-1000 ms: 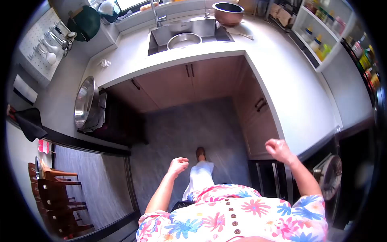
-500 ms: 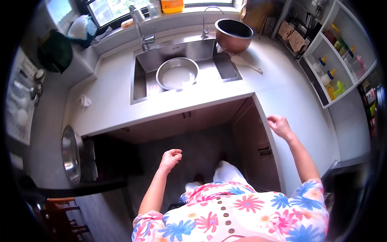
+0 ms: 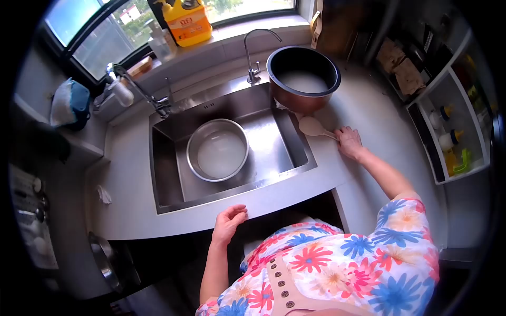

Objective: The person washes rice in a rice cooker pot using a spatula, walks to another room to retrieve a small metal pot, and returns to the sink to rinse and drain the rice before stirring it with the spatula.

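Note:
My right hand (image 3: 349, 142) is on the counter with its fingers closed around the handle end of a beige rice paddle (image 3: 312, 126). The paddle lies flat, its round head towards the sink. Just behind it stands a copper-coloured pot (image 3: 300, 100) with a dark inside and something whitish at the bottom. In front of the sink's edge hovers my left hand (image 3: 230, 222), fingers loosely bent and apart, holding nothing. A round metal basin (image 3: 193, 167) with cloudy whitish liquid sits in the sink (image 3: 269, 152).
Two taps rise behind the sink: a larger faucet (image 3: 158, 104) at left and a thin curved tap (image 3: 253, 73). An orange jug (image 3: 188, 23) stands on the windowsill. A crumpled tissue (image 3: 104, 195) lies on the left counter. A white shelf (image 3: 472, 171) with bottles is at right.
I have moved closer to the sink. My right hand has reached forward from the counter's edge onto the paddle's handle. My left hand has come near the sink's front edge.

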A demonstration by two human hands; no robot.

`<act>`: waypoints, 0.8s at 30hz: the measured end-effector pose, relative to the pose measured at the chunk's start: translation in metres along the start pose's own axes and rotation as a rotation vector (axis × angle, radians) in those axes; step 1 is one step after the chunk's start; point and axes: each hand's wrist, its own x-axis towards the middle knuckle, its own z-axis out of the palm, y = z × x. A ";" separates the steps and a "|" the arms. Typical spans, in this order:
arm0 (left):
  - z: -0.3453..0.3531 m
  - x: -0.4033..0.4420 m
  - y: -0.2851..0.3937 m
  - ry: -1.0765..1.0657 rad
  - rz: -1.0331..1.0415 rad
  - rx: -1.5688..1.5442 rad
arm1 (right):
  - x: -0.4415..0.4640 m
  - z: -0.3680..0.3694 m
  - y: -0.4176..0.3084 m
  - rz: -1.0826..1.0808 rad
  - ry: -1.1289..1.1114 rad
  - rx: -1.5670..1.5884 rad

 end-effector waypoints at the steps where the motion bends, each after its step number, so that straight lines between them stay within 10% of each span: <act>1: 0.004 0.010 0.009 -0.006 -0.001 -0.014 | 0.002 -0.005 -0.003 -0.021 -0.016 -0.004; 8: 0.004 0.078 0.066 -0.142 0.046 -0.016 | -0.022 -0.071 0.023 -0.302 0.078 0.257; 11: 0.014 0.108 0.081 -0.188 0.049 -0.019 | -0.037 -0.168 0.004 0.170 -0.212 0.792; 17: 0.048 0.147 0.118 -0.276 0.108 0.122 | 0.093 -0.188 0.007 -0.059 0.106 0.167; 24: 0.084 0.207 0.185 -0.268 0.283 0.194 | 0.203 -0.152 -0.025 -0.075 -0.139 -0.217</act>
